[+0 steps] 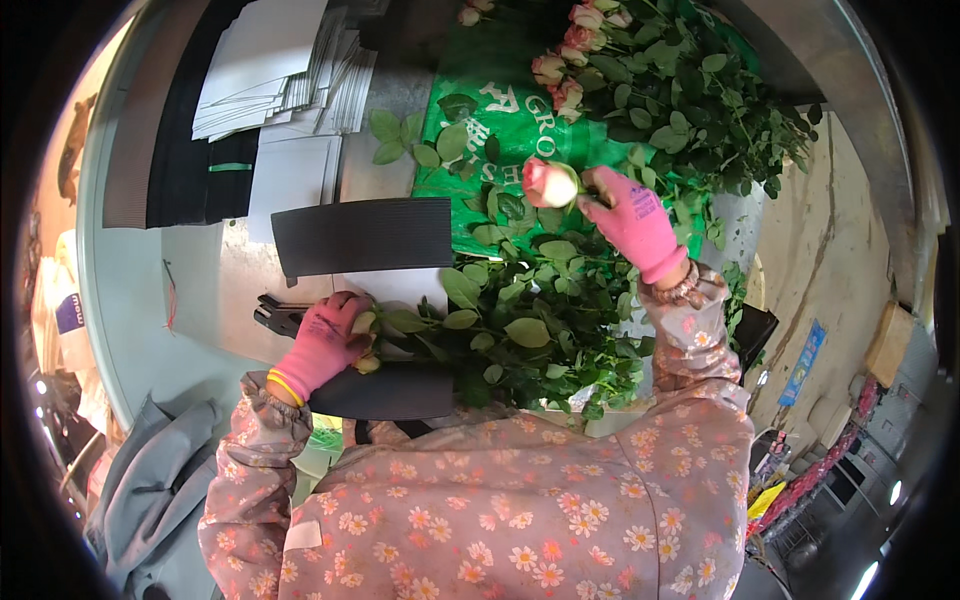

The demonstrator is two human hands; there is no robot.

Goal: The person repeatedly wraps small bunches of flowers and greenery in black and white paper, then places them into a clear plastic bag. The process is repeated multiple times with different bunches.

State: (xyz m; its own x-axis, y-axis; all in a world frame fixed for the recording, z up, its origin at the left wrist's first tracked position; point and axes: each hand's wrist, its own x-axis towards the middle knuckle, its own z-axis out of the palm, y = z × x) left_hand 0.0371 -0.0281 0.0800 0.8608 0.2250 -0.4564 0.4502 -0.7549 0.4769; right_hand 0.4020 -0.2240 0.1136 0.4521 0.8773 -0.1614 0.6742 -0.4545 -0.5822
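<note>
My right hand (634, 217), in a pink glove, holds a pink-and-white rose (551, 184) just below its bloom, above a green printed plastic sheet (442, 217). My left hand (326, 345), also gloved in pink, curls its fingers around pale rose blooms (365, 349) at the left end of a leafy bunch. The stems and leaves of that bunch (525, 330) stretch rightward in front of me. Under and beside the bunch are a white sheet (397, 283) and two black ribbed boards, one behind (364, 236) and one nearer me (382, 394).
A black stapler-like tool (276, 316) lies partly behind my left hand. Stacked white cards (259, 56) and dark corrugated boards (142, 150) fill the back left. More pink roses (577, 45) with dense foliage (675, 105) lie at the back right. Grey cloth (161, 465) hangs at lower left.
</note>
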